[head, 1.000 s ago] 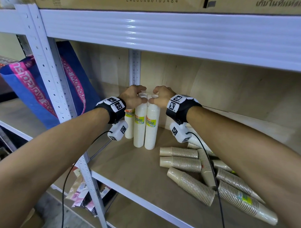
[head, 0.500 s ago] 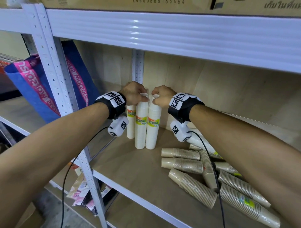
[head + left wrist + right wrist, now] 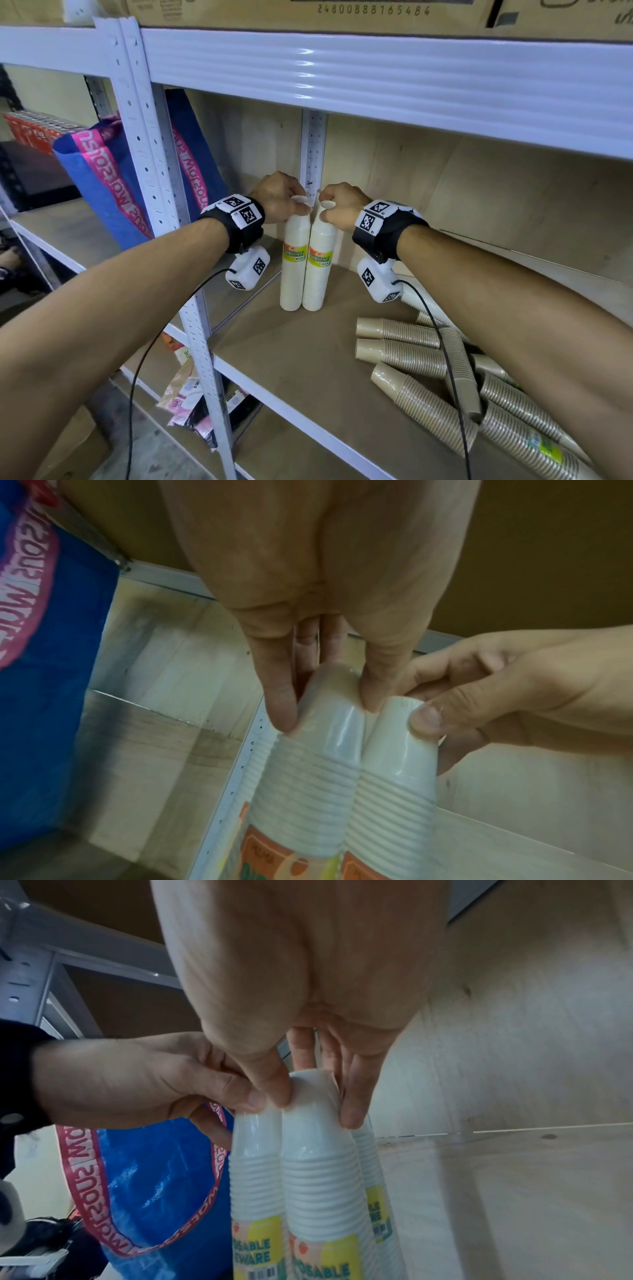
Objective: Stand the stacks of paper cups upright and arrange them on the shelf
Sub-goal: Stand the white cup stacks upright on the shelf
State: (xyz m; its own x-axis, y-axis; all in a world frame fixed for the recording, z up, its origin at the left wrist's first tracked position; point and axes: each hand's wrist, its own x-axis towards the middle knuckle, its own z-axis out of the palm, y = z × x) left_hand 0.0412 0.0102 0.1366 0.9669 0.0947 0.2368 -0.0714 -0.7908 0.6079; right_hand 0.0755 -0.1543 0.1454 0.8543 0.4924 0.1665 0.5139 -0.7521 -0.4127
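Both hands grasp the tops of two upright white cup stacks: the left hand [image 3: 279, 197] curls thumb and fingers [image 3: 281, 696] round the top cup of the left stack [image 3: 294, 260], and the right hand [image 3: 342, 205] pinches the top of the right stack [image 3: 320, 263] in the same manner. Each grip sits at the very top of its stack, with the stack body hanging straight below the hand down to the shelf [image 3: 308, 370]. The two stacks stand touching side by side near the back left corner, just in front of the rear upright post [image 3: 312, 150]; the right wrist view shows a third white stack [image 3: 371, 1177] directly behind them. Bare board lies in front of the stacks out to the shelf's front edge. To the right, brown cup stacks [image 3: 404, 356] lie on their sides in a loose pile, some crossing one another, well apart from the white stacks. Overhead, the white beam [image 3: 376, 78] of the next shelf limits vertical room. Each white stack carries a yellow label [image 3: 263, 1242] partly reading "OSABLE" and "EWARE". A cardboard box [image 3: 342, 13] above shows the number 2400888165484. A blue bag [image 3: 113, 178] with pink lettering hangs left of the front post [image 3: 150, 147].
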